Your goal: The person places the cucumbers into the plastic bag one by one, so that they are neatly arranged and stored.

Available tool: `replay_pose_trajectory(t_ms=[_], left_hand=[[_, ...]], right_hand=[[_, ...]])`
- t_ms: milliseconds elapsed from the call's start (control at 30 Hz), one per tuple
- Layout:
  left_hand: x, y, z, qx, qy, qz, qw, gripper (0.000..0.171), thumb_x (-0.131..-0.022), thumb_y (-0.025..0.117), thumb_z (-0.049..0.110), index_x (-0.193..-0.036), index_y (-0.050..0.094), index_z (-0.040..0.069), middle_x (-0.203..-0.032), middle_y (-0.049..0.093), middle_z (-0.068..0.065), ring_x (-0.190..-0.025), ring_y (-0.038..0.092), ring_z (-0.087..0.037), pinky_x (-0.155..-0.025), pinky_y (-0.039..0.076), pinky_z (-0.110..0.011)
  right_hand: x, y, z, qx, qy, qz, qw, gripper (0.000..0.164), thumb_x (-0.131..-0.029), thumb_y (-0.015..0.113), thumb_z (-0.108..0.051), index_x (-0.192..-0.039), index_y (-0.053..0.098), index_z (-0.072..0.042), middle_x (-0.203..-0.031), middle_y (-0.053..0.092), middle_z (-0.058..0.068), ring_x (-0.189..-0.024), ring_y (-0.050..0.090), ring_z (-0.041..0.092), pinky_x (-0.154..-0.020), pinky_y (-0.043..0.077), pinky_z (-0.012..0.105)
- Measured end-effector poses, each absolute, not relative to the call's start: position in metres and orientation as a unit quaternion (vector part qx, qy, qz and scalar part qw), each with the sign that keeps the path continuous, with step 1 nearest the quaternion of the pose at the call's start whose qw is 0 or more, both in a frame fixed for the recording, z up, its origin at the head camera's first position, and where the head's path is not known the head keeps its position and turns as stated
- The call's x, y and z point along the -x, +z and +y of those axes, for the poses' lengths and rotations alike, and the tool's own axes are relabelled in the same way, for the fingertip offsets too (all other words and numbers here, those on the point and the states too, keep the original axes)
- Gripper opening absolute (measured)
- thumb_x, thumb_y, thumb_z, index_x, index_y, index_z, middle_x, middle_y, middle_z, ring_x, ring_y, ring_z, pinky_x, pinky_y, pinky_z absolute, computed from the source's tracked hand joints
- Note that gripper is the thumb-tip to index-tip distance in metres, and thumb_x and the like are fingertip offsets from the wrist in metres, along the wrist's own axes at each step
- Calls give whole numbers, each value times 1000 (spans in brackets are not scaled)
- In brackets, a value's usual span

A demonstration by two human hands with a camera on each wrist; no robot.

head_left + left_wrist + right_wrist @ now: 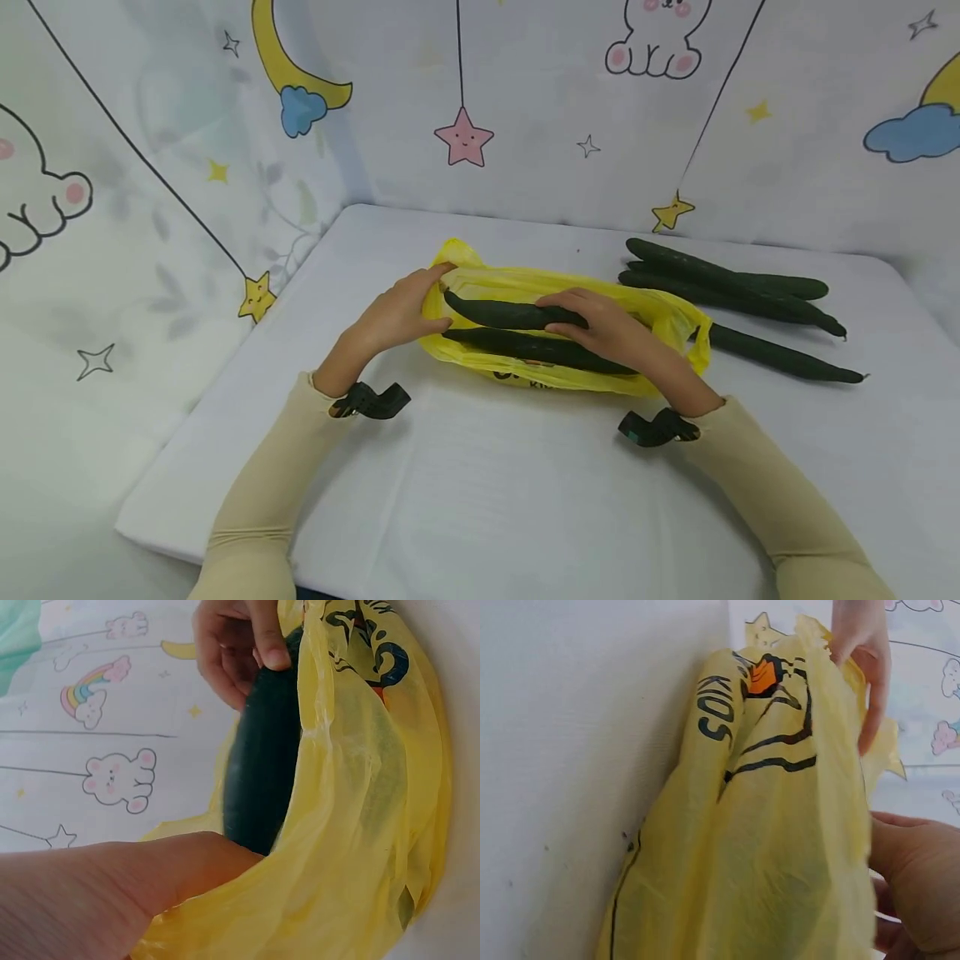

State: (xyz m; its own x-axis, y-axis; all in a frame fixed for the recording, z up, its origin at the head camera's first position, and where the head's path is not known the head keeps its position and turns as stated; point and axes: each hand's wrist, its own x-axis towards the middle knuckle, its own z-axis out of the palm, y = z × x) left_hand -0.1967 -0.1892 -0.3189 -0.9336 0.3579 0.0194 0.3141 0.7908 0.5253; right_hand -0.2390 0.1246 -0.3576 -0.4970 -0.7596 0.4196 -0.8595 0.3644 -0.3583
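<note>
A yellow plastic bag lies lengthwise on the table with its opening upward. In the head view my right hand grips a dark green cucumber from above, within the bag's opening. Beside it in the bag, on the near side, lies a second cucumber. My left hand holds the bag's left end, thumb and fingers spread around the rim. The left wrist view shows the left thumb at the bag's edge, near the gripped cucumber. Black lettering marks the bag's side in the right wrist view.
Several cucumbers lie piled at the back right of the white-covered table. Another cucumber lies just right of the bag's handle end. A patterned backdrop stands behind the table.
</note>
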Motion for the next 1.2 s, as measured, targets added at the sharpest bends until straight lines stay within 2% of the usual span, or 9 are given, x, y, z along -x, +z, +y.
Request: replay_pose_trajectory(t_ms=[267,467,600,800,1000,1100,1200], left_hand=[[196,-317,-189,-180,263,947,41,79,-89,69,18,-154,27,9,-152,37,-19,-135,40,-38,-102,40,-55],[196,-316,-189,-182,263,947,39,79,-89,70,18,-154,26,9,-133,52,-17,-125,48,-35,-98,44,-52],[196,-316,-189,-178,266,947,40,79,-89,69,19,-154,26,8,-125,54,-15,-120,50,-33,-94,45,-51],[195,-316,-189,-176,267,947,38,79,-89,68,20,-154,26,5,-127,54,-14,-118,51,-32,-90,47,-48],[195,-315,-188,-179,269,946,32,79,-89,68,20,-153,26,4,-131,53,-14,-120,51,-32,-92,46,-48],[195,-315,-188,-181,268,946,34,78,-89,68,20,-153,26,4,-132,53,-14,-121,50,-32,-93,46,-49],[195,-315,-189,-181,268,946,33,77,-89,67,21,-153,27,4,-132,53,-13,-121,49,-32,-94,45,-49]], right_hand=[[242,-362,115,-457,257,-851,43,38,-91,68,-10,-128,60,-2,-123,64,15,-109,61,31,-88,52,44],[243,-362,110,-439,247,-863,26,38,-92,66,-10,-128,59,-1,-122,64,17,-104,63,31,-85,52,44],[244,-361,107,-425,240,-873,11,38,-94,65,-11,-129,58,-1,-123,64,18,-102,64,30,-87,51,45],[245,-361,104,-407,236,-882,-25,37,-96,62,-13,-130,57,0,-124,63,19,-99,65,29,-89,51,47],[246,-361,105,-401,231,-886,-36,37,-97,60,-11,-132,56,2,-124,63,21,-90,65,27,-88,51,46],[246,-362,105,-400,219,-889,-45,40,-96,60,-7,-134,53,3,-128,60,22,-99,64,31,-91,50,47],[244,-360,106,-401,208,-890,-59,43,-96,60,-3,-137,50,4,-134,56,23,-116,59,36,-96,48,48]])
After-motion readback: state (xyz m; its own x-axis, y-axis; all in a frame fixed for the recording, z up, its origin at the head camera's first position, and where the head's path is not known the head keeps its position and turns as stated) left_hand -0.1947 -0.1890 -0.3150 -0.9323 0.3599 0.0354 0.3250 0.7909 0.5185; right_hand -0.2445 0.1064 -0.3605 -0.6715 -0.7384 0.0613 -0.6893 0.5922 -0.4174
